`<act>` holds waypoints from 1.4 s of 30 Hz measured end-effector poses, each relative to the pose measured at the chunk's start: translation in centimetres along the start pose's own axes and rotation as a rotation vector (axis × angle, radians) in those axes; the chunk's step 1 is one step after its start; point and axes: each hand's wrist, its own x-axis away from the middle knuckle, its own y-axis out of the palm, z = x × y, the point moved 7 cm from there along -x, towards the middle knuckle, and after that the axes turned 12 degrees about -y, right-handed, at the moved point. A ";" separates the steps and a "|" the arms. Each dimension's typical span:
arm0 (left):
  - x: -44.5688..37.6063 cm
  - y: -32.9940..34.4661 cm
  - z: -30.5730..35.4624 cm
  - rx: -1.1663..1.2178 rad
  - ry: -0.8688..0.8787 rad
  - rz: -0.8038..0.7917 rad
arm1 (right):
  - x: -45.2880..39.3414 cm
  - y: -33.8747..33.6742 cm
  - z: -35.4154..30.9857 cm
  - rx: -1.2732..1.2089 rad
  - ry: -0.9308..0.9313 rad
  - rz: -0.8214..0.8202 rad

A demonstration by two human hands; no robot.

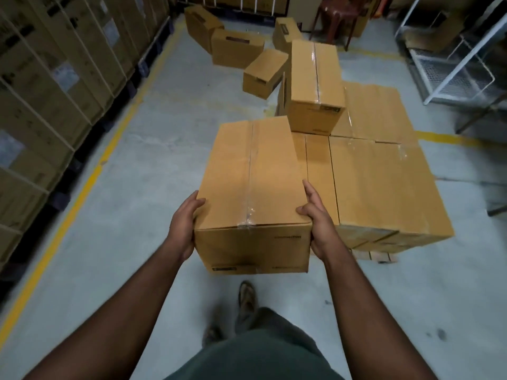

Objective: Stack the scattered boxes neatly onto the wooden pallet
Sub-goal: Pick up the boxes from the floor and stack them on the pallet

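Head view is showing the left hand (pixel 183 225) and right hand (pixel 315 215) clamping the carried box (pixel 252 185) by its sides — level, for setting down — beside the stacked pallet (pixel 380 256).

We held a taped brown box (pixel 252 185) off the floor, lengthwise away from us, beside the left edge of the stack (pixel 384 185). That stack was a flat layer of boxes covering the pallet (pixel 380 256), whose wood showed only under the near edge. One box (pixel 315 86) sat atop the far left corner. Four boxes (pixel 236 48) lay scattered, some tilted, on the floor beyond.
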 end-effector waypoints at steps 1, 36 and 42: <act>0.9 0.8 -0.7 0.005 0.005 -0.006 | 0.8 -0.9 -0.2 0.003 -0.004 -0.004; -13.1 55.5 -3.3 -0.171 0.042 -0.158 | -13.3 -52.1 -9.5 -0.019 0.079 0.154; -20.5 60.5 0.0 -0.149 0.040 -0.193 | -21.7 -55.7 -10.8 0.034 0.104 0.162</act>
